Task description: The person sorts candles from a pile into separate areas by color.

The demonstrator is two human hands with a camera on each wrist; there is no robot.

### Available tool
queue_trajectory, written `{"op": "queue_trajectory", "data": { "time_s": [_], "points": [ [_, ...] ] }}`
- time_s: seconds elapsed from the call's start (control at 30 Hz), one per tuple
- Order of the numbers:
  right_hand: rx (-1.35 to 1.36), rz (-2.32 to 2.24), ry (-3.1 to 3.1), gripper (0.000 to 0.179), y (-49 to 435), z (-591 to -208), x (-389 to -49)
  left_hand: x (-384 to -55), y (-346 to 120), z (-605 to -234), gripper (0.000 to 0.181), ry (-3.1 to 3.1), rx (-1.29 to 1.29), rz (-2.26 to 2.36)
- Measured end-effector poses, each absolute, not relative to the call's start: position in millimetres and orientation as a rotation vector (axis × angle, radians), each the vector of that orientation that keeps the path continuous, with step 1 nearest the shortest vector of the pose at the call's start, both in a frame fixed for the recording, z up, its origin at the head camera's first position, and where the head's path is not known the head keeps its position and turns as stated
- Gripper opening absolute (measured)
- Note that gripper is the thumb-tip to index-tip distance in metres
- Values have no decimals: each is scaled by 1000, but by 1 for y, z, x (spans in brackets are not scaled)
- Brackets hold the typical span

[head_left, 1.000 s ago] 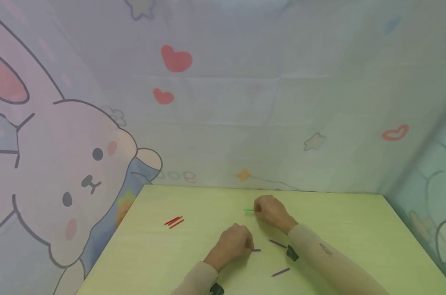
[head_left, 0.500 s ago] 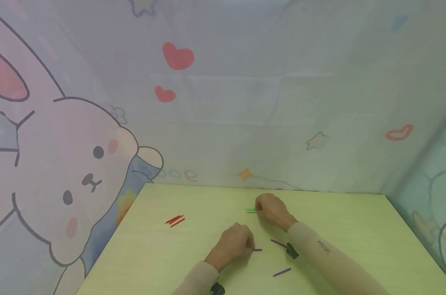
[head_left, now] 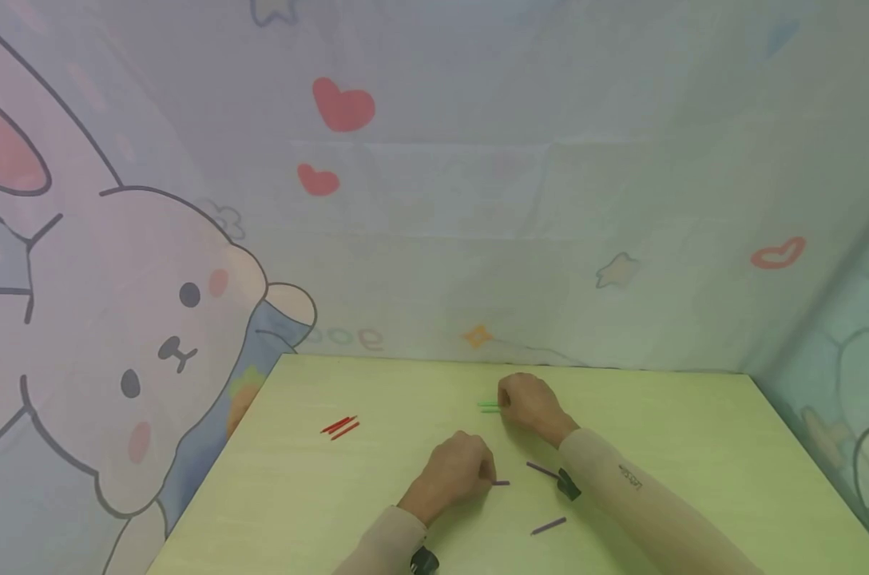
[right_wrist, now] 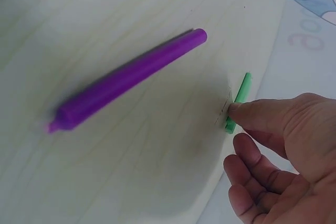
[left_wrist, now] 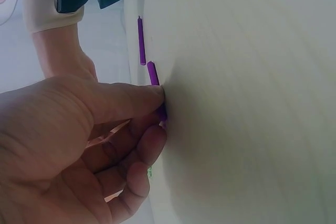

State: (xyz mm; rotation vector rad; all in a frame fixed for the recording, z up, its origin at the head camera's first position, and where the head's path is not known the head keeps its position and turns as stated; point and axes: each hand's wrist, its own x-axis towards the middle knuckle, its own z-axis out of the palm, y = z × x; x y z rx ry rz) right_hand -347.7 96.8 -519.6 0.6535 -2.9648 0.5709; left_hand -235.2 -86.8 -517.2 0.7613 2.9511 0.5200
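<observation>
In the left wrist view my left hand (left_wrist: 105,135) pinches a purple crayon (left_wrist: 153,73) between thumb and fingers, low over the tabletop. Its free end (head_left: 502,483) shows to the right of the fingers in the head view. Farther back, my right hand (head_left: 530,403) holds a green crayon (right_wrist: 242,92) with thumb and fingertips at the table surface. Two green crayon ends (head_left: 489,404) stick out left of that hand, the rest hidden behind it. A second purple crayon (right_wrist: 131,77) lies under the right forearm, and a third purple crayon (head_left: 549,526) lies nearer the front.
Several red crayons (head_left: 341,426) lie close together on the left of the pale yellow-green table (head_left: 664,423). A printed cloth backdrop (head_left: 449,200) rises behind the table's far edge. A dark wrist mount (head_left: 568,484) hangs beneath the right sleeve, close to a purple crayon.
The head view shifts slightly. Both hands keep nearly the same places and grips, and the crayons lie where they were.
</observation>
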Motion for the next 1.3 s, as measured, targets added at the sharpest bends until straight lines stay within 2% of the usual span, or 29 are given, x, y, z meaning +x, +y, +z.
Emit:
{"op": "queue_trajectory", "data": {
  "time_s": [0.23,0.43,0.67,0.87,1.3],
  "points": [
    [635,567,-2956,17,105,-518,-345,-233,-86,-516,12,2956,757,514],
    [610,647,-2945,5,121,-507,-336,-234,-88,-515,13,2948,726,502],
    [553,764,-2955,11,143,-487,-313,-234,-88,-520,15,2940,730,542],
    [642,798,-2966,11,155,-477,-285,-234,-88,-518,14,2935,713,549],
    [620,881,-3037,10,165,-495,-236,-234,-86,-517,10,2930,726,564]
  ]
}}
